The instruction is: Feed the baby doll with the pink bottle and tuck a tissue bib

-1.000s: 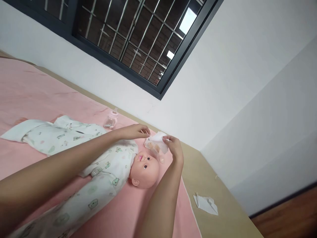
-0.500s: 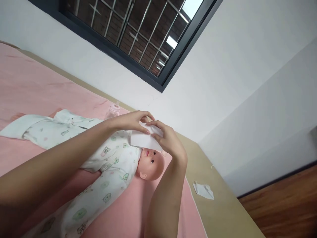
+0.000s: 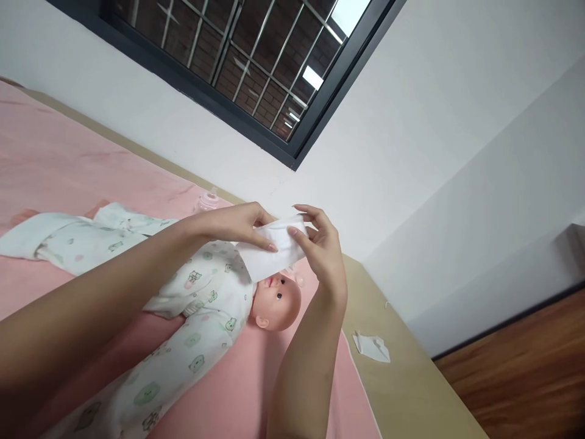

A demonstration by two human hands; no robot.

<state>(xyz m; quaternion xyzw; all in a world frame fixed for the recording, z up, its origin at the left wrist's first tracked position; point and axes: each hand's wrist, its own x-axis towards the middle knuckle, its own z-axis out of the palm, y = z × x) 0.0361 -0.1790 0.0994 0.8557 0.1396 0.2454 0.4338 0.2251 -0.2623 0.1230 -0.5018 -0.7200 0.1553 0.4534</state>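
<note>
A folded white tissue (image 3: 269, 259) is held above the chest and head of a baby doll (image 3: 276, 302). My left hand (image 3: 249, 225) pinches its left part, thumb on the near face. At its upper right corner my right hand (image 3: 322, 247) grips it between thumb and fingers. The doll lies on its back in a white patterned suit (image 3: 214, 292); the tissue hides part of its face and neck. Behind my left wrist stands a pink-topped baby bottle (image 3: 209, 200), partly covered.
A pink sheet (image 3: 219, 384) covers most of the tan table (image 3: 397, 390). Another crumpled white tissue (image 3: 372, 347) lies on the bare right side. Beyond the table are a white wall and a dark-framed barred window (image 3: 292, 152). Something small and clear (image 3: 299, 279) sits beside the doll's head.
My right hand has moved a little right and up, away from my left hand. The tissue is spread wider between them and more of its surface shows.
</note>
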